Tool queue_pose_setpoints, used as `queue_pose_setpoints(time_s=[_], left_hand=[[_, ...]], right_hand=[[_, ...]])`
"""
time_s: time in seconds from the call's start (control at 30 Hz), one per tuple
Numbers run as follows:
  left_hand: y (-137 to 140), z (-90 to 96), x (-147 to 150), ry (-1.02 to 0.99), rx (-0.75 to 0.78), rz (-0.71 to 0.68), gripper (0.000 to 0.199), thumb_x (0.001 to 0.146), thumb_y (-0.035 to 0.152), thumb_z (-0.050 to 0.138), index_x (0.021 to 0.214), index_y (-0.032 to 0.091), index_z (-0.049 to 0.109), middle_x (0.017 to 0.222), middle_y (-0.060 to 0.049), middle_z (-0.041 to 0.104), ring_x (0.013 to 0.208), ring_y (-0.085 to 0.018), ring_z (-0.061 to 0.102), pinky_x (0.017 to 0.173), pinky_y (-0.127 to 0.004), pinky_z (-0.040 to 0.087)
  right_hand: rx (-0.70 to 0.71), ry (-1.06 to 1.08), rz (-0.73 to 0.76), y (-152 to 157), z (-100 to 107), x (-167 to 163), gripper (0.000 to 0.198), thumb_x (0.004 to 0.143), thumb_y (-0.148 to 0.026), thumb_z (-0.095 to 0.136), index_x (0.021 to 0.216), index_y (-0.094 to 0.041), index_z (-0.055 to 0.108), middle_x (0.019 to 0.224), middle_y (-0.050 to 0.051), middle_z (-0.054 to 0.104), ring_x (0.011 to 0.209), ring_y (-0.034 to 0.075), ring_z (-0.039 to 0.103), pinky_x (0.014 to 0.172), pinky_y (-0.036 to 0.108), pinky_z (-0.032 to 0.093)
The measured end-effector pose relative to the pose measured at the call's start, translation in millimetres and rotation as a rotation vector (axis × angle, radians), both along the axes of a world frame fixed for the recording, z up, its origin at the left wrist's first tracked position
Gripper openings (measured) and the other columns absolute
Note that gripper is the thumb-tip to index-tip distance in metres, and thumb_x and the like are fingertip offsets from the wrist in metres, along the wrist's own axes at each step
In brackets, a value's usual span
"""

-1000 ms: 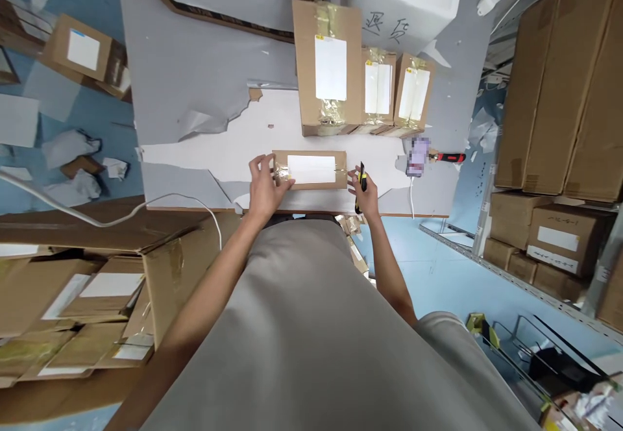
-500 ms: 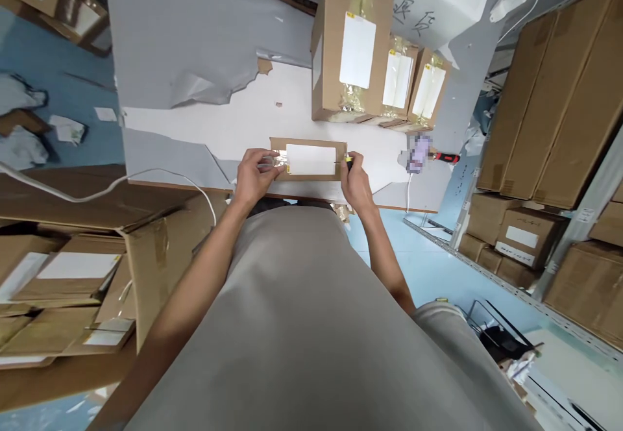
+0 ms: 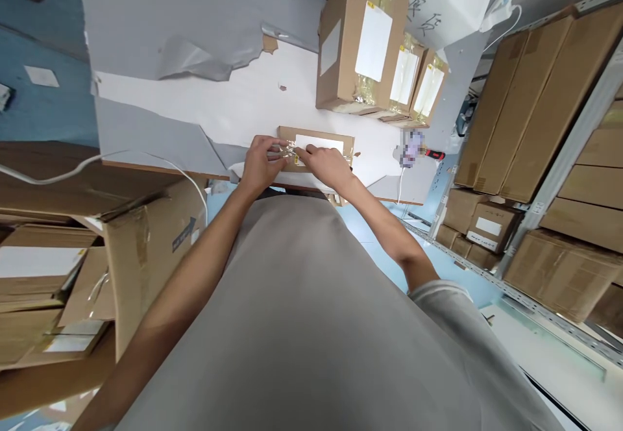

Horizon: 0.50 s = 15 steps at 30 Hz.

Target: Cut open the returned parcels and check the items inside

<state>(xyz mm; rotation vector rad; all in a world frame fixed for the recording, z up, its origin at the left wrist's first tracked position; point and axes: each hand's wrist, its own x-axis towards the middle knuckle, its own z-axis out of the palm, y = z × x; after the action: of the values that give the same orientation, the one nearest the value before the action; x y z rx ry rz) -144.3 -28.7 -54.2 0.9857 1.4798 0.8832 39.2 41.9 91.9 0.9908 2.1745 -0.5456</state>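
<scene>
A slim cardboard box point(image 3: 315, 132) with a white label point(image 3: 324, 143) lies across the front of the worktable. My left hand point(image 3: 263, 163) grips its left end, fingers on the far side and thumb on the near side. Crinkled clear packing tape point(image 3: 290, 148) shines at that end, between my two hands. Reaching over the label, my right hand point(image 3: 327, 167) has its fingertips closed at the tape beside my left fingers. A small dark thing shows under my right palm, too hidden to name.
Three taped, labelled cartons point(image 3: 341, 48) stand at the table's back right, beside a white container point(image 3: 450, 2) with handwriting. A red-and-black handle point(image 3: 435, 154) lies to the right. Left is a big open carton point(image 3: 160, 243) of boxes; right, a shelf of cartons point(image 3: 516, 113).
My right hand has moved left from the box's right end to the tape by my left hand. The yellow-and-black tool it held no longer shows clearly. The view has shifted slightly.
</scene>
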Motion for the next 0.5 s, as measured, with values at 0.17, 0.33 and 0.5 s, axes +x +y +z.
queue_pose_setpoints(time_s=[0.17, 0.33, 0.5], left_hand=[[1, -8.5, -1, -0.024, 0.03, -0.003, 0.039, 0.083, 0.023, 0.096, 0.12, 0.023, 0.085, 0.134, -0.01, 0.067, 0.11, -0.023, 0.075, 0.1, -0.041, 0.075], [0, -8.2, 0, -0.008, 0.034, 0.001, 0.041, 0.082, 0.019, 0.094, 0.121, 0.022, 0.085, 0.133, -0.01, 0.068, 0.107, -0.022, 0.075, 0.1, -0.042, 0.075], [0, -3.0, 2, 0.017, -0.008, 0.027, 0.036, 0.084, 0.027, 0.096, 0.118, 0.023, 0.084, 0.133, -0.01, 0.071, 0.107, -0.023, 0.077, 0.103, -0.043, 0.074]], right_hand=[[-0.018, -0.05, 0.034, 7, 5, -8, 0.058, 0.121, -0.006, 0.034, 0.175, -0.017, 0.051, 0.152, 0.023, 0.075, 0.129, 0.035, 0.08, 0.102, 0.045, 0.06], [-0.009, 0.002, 0.107, 12, 2, -15, 0.059, 0.118, -0.004, 0.031, 0.171, -0.011, 0.057, 0.147, 0.023, 0.078, 0.128, 0.035, 0.081, 0.102, 0.044, 0.059], [-0.006, 0.03, 0.099, 15, 0, -13, 0.057, 0.116, 0.001, 0.034, 0.159, -0.006, 0.07, 0.144, 0.026, 0.082, 0.135, 0.037, 0.08, 0.105, 0.045, 0.06]])
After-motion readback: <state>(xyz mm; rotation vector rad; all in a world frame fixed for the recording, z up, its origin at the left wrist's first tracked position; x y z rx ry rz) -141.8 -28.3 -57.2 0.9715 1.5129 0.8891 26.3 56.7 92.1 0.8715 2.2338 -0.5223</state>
